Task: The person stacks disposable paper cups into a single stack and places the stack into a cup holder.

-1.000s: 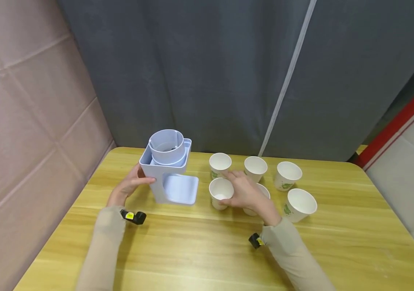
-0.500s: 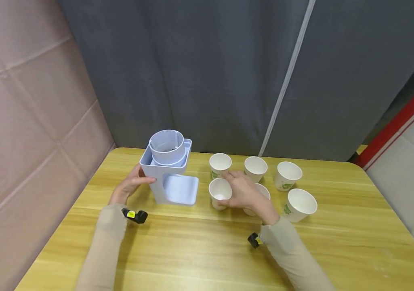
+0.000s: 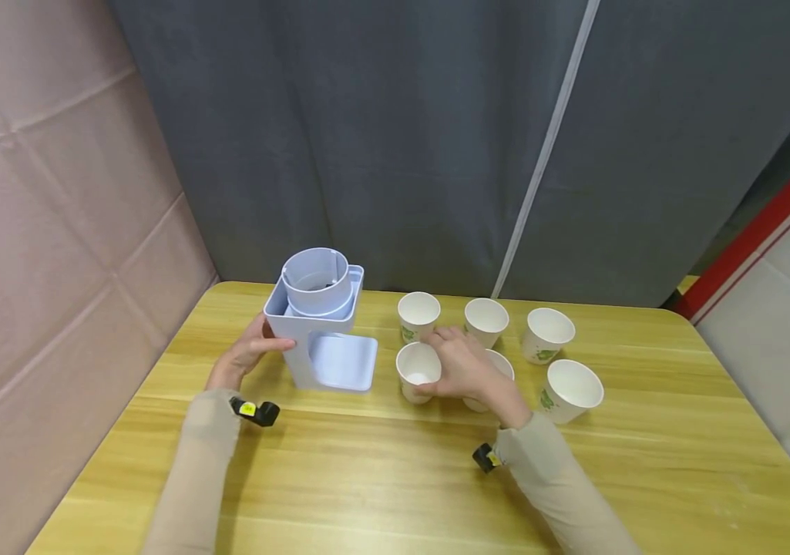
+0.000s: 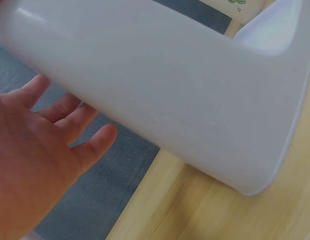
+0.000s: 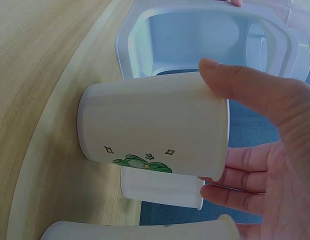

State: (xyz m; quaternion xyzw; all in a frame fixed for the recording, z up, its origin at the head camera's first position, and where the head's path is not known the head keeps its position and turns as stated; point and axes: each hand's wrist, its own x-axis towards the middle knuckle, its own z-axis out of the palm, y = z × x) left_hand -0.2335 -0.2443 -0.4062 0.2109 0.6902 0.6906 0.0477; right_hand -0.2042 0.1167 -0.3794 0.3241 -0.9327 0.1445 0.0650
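A pale blue plastic stand (image 3: pixel 302 358) is at the left of the table, with a round open cylinder (image 3: pixel 318 281) on top and a flat tray (image 3: pixel 344 362) low on its right side. My left hand (image 3: pixel 245 356) holds its left side, thumb on the near face and fingers behind. In the left wrist view, the stand's smooth wall (image 4: pixel 160 85) fills much of the picture. My right hand (image 3: pixel 464 366) grips the rim of a white paper cup (image 5: pixel 150 127) with a green print, thumb on one side and fingers opposite. This cup (image 3: pixel 414 375) stands upright, nearest the tray.
Several more white paper cups stand right of and behind the held one, such as a back cup (image 3: pixel 418 310) and a front right cup (image 3: pixel 573 391). My right hand partly covers another cup (image 3: pixel 502 362). A grey curtain (image 3: pixel 395 154) hangs behind the wooden table (image 3: pixel 367 478).
Both hands stay nearly where they were. The paper cup in my right hand has shifted very slightly towards me; the stand and the other cups have not visibly moved.
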